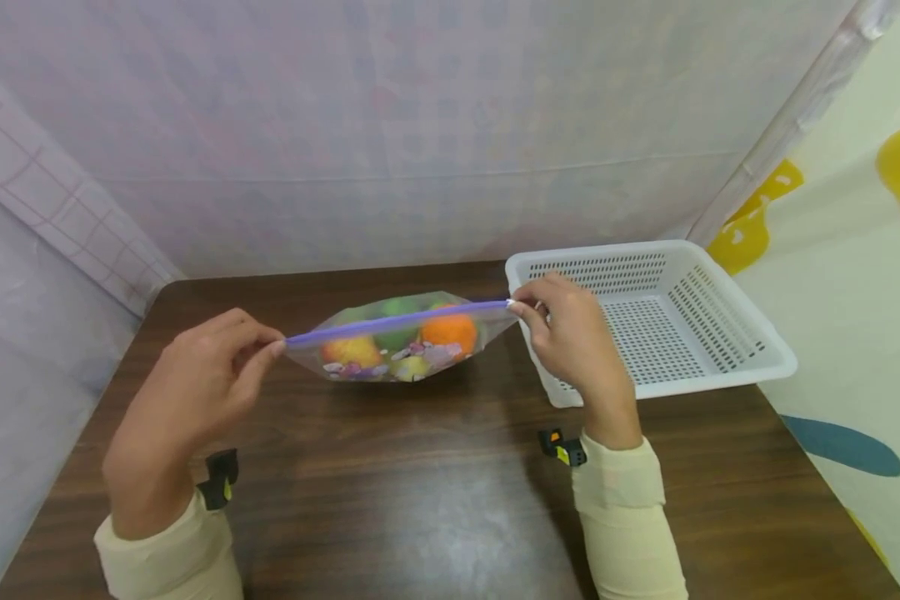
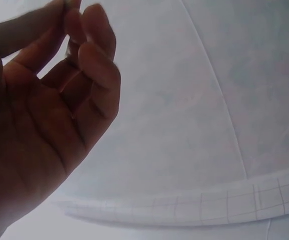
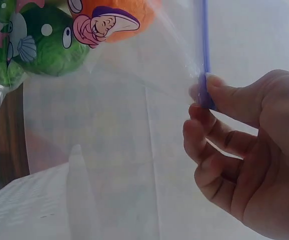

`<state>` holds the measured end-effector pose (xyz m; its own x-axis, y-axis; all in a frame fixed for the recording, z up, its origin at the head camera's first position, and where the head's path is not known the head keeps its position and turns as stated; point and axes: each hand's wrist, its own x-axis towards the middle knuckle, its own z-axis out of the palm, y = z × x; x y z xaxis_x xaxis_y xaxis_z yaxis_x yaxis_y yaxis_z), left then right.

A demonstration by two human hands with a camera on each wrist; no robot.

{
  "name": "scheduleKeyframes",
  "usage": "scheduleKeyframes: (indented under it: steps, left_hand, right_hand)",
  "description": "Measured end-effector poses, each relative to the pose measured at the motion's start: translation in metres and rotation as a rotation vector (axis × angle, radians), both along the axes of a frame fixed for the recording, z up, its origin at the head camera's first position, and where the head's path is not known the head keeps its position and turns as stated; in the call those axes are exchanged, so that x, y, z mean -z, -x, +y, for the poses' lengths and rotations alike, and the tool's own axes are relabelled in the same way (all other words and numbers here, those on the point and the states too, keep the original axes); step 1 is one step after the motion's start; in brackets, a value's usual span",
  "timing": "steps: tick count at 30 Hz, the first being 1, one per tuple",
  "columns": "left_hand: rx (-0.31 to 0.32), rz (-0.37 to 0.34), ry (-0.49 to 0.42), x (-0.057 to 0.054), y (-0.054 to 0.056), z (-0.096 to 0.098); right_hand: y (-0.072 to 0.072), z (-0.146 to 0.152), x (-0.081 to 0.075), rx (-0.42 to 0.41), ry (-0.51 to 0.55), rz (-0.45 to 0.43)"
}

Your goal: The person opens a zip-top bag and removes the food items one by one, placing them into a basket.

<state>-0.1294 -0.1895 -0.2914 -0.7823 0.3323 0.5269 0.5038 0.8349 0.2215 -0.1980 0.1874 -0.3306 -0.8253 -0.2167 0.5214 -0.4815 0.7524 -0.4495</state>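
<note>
A clear zip bag (image 1: 390, 350) with a purple zip strip and printed cartoon figures hangs between both hands in the head view. Inside it show an orange fruit (image 1: 450, 333), a red-yellow fruit (image 1: 352, 353) and green ones (image 1: 397, 335). My left hand (image 1: 195, 383) pinches the left end of the strip between thumb and fingertips. At the strip's right end, my right hand (image 1: 570, 333) pinches the other corner. The right wrist view shows that thumb pressed on the purple zip strip (image 3: 204, 50). In the left wrist view the left fingertips (image 2: 95, 20) meet near the top edge; the bag is out of sight there.
A white plastic basket (image 1: 776, 362) with slotted walls stands at the right on the dark wooden table (image 1: 390, 483), partly behind the right hand. Pale curtains (image 1: 420, 125) enclose the back and sides. Each wrist wears a small black device (image 1: 562, 447).
</note>
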Motion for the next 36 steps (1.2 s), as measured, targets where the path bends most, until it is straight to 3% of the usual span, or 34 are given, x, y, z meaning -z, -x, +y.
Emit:
scheduleKeyframes:
  steps: [6, 12, 17, 22, 28, 33, 36]
  left_hand:
    - [0.048, -0.070, -0.019, 0.002, -0.004, 0.001]
    - [0.029, -0.150, -0.024, 0.004, -0.003, 0.013]
    - [0.069, -0.148, 0.023, 0.011, 0.000, 0.039]
    - [0.125, -0.159, 0.131, 0.025, 0.005, 0.075]
    - [0.073, -0.188, 0.239, 0.044, 0.011, 0.104]
    - [0.034, -0.157, 0.246, 0.054, 0.016, 0.120]
    - [-0.017, -0.176, 0.240, 0.055, 0.018, 0.127]
  right_hand:
    - [-0.001, -0.004, 0.002, -0.001, 0.018, 0.002]
    - [-0.002, -0.008, 0.003, -0.034, 0.016, 0.009]
    - [-0.004, -0.010, 0.002, -0.086, -0.014, 0.003]
    - [-0.005, -0.013, 0.003, -0.119, -0.030, -0.005]
    - [-0.003, -0.013, 0.005, -0.127, -0.023, -0.025]
    - [-0.001, -0.012, 0.004, -0.117, -0.007, -0.049]
    - [0.000, -0.011, 0.004, -0.113, -0.003, -0.060]
